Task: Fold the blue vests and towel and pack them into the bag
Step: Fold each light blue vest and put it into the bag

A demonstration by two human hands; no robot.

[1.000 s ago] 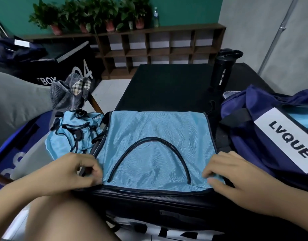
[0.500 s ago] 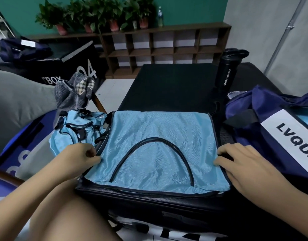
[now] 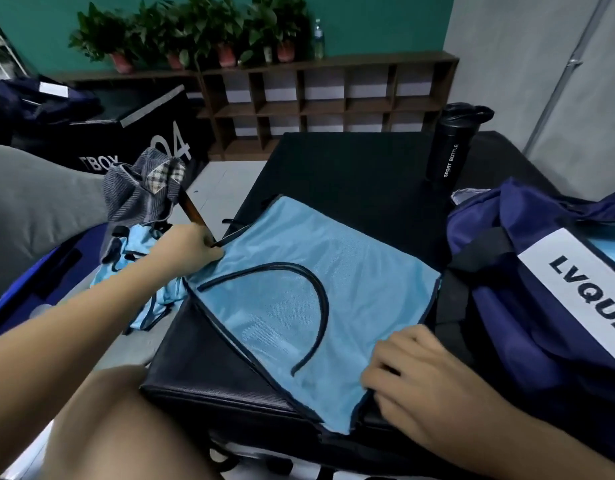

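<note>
Not yet half done, I'd judge: one blue vest (image 3: 299,289) lies flat mid-worktop (image 3: 351,174), the left hand (image 3: 188,251) with its grip pinched on the ten-o'clock corner, the right hand (image 3: 420,379) clamped on the five-o'clock corner, a second vest (image 3: 139,251) crumpled at nine, the bag (image 3: 528,271) at three.

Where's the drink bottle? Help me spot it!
Find the black table in the middle. At its far right edge, behind the navy bag, stands the bottle. It alone is tall and black, with white letters down its side.
</note>
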